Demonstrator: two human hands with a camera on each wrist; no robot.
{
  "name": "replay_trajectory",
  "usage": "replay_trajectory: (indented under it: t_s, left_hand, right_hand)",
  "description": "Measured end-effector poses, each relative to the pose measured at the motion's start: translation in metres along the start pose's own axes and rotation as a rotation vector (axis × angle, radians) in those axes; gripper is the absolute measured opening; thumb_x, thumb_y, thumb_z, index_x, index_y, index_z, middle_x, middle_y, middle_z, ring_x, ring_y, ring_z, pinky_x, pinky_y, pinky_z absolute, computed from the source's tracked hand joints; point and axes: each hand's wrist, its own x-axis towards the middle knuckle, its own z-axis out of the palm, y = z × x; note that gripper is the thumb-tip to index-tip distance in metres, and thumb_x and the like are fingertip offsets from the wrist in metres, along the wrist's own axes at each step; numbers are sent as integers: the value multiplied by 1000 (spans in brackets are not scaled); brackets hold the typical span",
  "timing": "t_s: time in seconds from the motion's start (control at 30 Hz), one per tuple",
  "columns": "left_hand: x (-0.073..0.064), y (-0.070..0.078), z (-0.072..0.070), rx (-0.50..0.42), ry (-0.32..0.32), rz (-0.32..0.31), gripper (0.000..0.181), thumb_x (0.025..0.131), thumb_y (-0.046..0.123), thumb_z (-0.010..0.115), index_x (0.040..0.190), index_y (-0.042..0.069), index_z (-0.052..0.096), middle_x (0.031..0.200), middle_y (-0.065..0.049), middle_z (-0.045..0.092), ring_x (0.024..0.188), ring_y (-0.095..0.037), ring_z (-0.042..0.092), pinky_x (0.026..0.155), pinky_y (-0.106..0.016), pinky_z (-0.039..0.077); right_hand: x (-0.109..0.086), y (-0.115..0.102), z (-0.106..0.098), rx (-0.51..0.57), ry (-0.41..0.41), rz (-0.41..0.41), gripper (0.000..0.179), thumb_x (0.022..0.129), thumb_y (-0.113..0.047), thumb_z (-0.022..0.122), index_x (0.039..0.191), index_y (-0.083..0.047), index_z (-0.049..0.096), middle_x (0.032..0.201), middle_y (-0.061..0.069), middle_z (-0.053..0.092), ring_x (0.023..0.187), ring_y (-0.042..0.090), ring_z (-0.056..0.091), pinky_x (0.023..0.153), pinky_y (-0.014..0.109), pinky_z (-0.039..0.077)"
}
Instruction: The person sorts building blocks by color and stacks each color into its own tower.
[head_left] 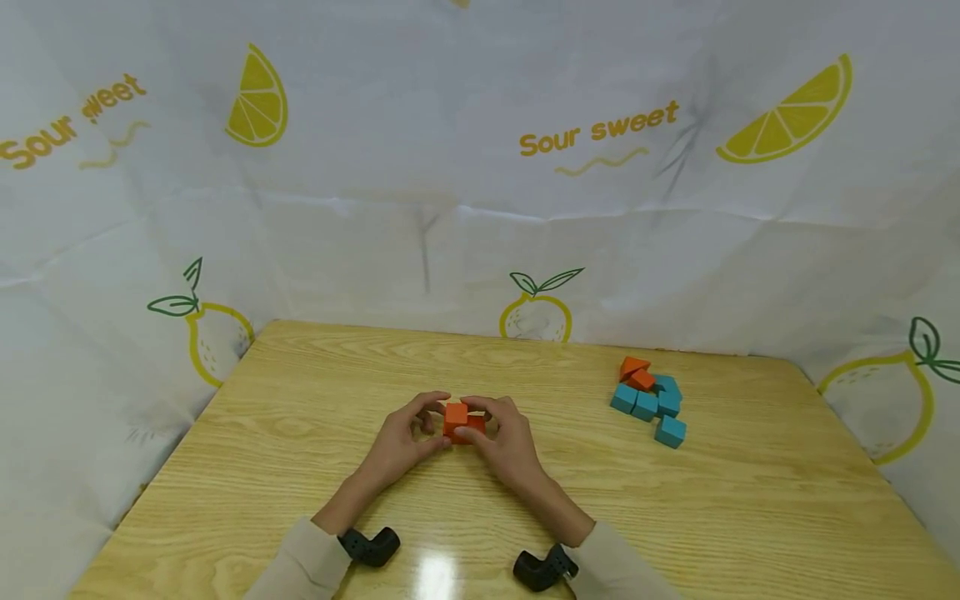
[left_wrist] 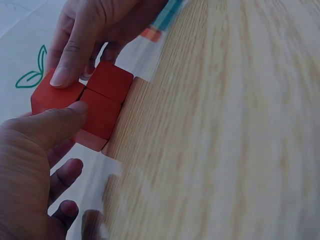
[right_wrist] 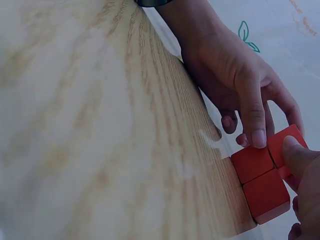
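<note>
Two orange-red cubes sit side by side on the table, and a third orange cube (head_left: 456, 414) rests on top of the left one. My left hand (head_left: 401, 442) has its thumb against the front of the lower left cube (right_wrist: 251, 167), with its index finger reaching behind the stack. From the other side, my right hand (head_left: 512, 440) pinches the upper cube, thumb on its front face and index finger behind. The lower right cube (left_wrist: 111, 81) touches its neighbour. The backs of the cubes and the fingertips there are hidden.
To the right lies a loose group of blocks: an orange triangular block (head_left: 633, 367), another orange block (head_left: 642, 381) and several blue ones (head_left: 624, 397). One blue cube (head_left: 671, 432) stands a little nearer. A white lemon-print cloth (head_left: 360, 250) hangs behind the wooden table (head_left: 300, 375).
</note>
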Motion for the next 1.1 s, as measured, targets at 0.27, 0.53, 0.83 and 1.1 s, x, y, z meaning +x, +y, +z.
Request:
replay_trajectory:
  t_s: [0.27, 0.53, 0.83, 1.1]
  left_hand:
    - [0, 0, 0, 6, 12, 38, 54, 81, 14, 77, 129, 28, 58, 102, 8, 61, 77, -15, 52, 59, -27, 41]
    - [0, 2, 0, 6, 28, 50, 46, 82, 15, 77, 123, 27, 62, 106, 10, 62, 78, -17, 54, 60, -27, 41]
    - [-1, 1, 2, -3, 55, 26, 44, 80, 5, 77, 120, 19, 64, 107, 2, 63, 78, -27, 55, 61, -31, 40]
    - [0, 4, -2, 20, 30, 0, 42, 83, 12, 76, 119, 28, 63, 101, 10, 61, 78, -18, 53, 63, -28, 41]
  right_hand:
    - [-1, -2, 2, 1, -14, 26, 44, 80, -23, 76, 121, -13, 66, 103, 1, 63, 77, 16, 47, 64, 26, 39]
    - [-1, -3, 3, 11, 3, 23, 42, 80, -22, 76, 120, -13, 67, 103, -1, 65, 80, 16, 50, 67, 30, 42]
    - [-1, -2, 3, 10, -9, 11, 42, 81, -22, 75, 121, -11, 66, 105, -1, 64, 82, 16, 49, 69, 31, 43]
    - [1, 0, 3, 14, -30, 43, 40, 82, -24, 75, 120, -16, 67, 107, -1, 62, 83, 17, 46, 73, 32, 42]
